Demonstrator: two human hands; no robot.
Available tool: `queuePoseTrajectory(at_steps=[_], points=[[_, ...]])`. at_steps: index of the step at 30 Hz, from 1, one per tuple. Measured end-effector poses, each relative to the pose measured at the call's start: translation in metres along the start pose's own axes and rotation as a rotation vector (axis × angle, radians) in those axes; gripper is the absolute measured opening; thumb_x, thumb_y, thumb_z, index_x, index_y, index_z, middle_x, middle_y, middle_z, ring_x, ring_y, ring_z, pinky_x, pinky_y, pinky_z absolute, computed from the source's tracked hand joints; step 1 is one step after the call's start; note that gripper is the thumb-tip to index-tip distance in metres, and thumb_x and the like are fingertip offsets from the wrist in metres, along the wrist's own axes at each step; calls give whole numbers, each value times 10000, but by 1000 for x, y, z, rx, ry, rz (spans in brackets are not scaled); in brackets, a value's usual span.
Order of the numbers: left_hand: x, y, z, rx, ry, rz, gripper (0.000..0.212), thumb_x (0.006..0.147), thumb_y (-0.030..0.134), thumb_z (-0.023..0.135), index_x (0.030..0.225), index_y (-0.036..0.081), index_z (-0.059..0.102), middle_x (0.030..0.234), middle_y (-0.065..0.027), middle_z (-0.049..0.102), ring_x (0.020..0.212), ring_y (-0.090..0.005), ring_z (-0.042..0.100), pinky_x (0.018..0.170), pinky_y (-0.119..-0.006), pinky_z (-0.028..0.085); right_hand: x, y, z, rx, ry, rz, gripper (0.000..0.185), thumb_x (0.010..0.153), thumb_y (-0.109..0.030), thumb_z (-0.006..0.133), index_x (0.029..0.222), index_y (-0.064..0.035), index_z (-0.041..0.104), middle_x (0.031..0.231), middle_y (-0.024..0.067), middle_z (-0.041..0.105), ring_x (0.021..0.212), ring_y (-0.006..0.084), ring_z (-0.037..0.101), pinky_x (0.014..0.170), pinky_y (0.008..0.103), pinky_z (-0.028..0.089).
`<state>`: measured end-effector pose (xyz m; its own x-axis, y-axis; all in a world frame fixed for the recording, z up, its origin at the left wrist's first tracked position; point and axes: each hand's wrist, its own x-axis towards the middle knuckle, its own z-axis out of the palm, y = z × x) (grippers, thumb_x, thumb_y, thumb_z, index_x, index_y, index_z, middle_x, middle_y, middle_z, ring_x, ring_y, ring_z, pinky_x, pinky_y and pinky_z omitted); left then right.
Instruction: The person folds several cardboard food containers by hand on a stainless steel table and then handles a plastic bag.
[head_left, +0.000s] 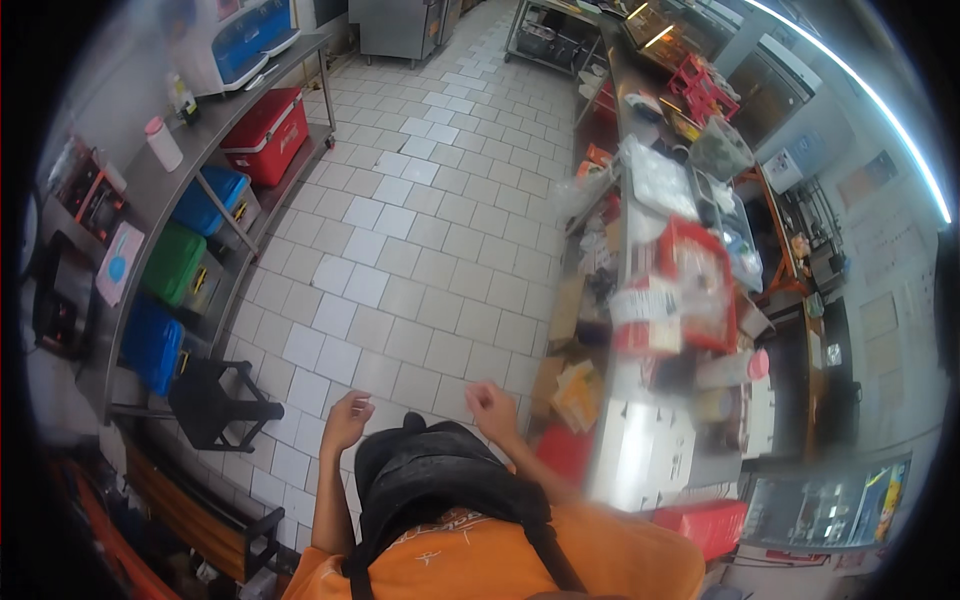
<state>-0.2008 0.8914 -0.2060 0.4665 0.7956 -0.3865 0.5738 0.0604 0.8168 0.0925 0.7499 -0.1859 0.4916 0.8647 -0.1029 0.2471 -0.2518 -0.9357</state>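
Observation:
Both forearms reach forward from an orange T-shirt (465, 555) with a black apron (442, 465) over it. Above the tiled floor, my left hand (350, 418) has its fingers loosely curled and holds nothing that I can see. My right hand (491, 409), slightly blurred, is also loosely curled, with no object visible in it. It is nearest to the steel counter on the right, where a red tray (724, 285) with plastic-wrapped contents, a red and white box (649, 337) and a pink-capped bottle (724, 369) stand. Neither hand touches these.
A black plastic stool (217, 405) stands at the left, beside a steel table (217, 112). Lidded plastic boxes (172, 262) and a red cooler (274, 139) fill its lower shelf. Cartons (570, 307) lie under the right counter. A tiled aisle (420, 247) runs between.

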Motion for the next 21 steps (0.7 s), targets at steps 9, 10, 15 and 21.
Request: queuePoseTrajectory(at_steps=[9, 10, 15, 21], points=[[262, 199, -68, -1021, -1081, -92, 524, 1065, 439, 459, 1340, -1, 529, 1292, -95, 609, 1166, -158, 590, 987, -305, 475, 298, -291, 116, 678, -601, -1026, 146, 798, -122, 726, 883, -16, 670, 715, 91, 634, 573, 256, 611, 512, 334, 451], [292, 229, -83, -995, -1143, -106, 530, 1067, 446, 453, 1344, 0, 528, 1301, -88, 603, 1170, -149, 584, 1002, -300, 465, 331, -298, 129, 687, -613, -1041, 146, 798, -122, 726, 883, -16, 670, 715, 91, 634, 573, 256, 611, 512, 334, 451], [459, 355, -127, -718, -1186, -147, 597, 1068, 476, 447, 1365, -35, 531, 1240, -112, 627, 1150, -158, 587, 1033, -318, 444, 511, -298, 127, 610, -321, -1334, 125, 805, -116, 717, 828, -24, 636, 699, 92, 610, 530, 284, 553, 473, 369, 370], [722, 359, -100, -70, -1157, 858, 676, 1048, 536, 450, 1376, -51, 521, 1275, -122, 628, 1186, -219, 599, 1045, -335, 453, 704, -272, 18, 264, 31, -1175, 109, 746, -27, 722, 810, -13, 636, 667, 81, 571, 569, 243, 576, 504, 340, 438]])
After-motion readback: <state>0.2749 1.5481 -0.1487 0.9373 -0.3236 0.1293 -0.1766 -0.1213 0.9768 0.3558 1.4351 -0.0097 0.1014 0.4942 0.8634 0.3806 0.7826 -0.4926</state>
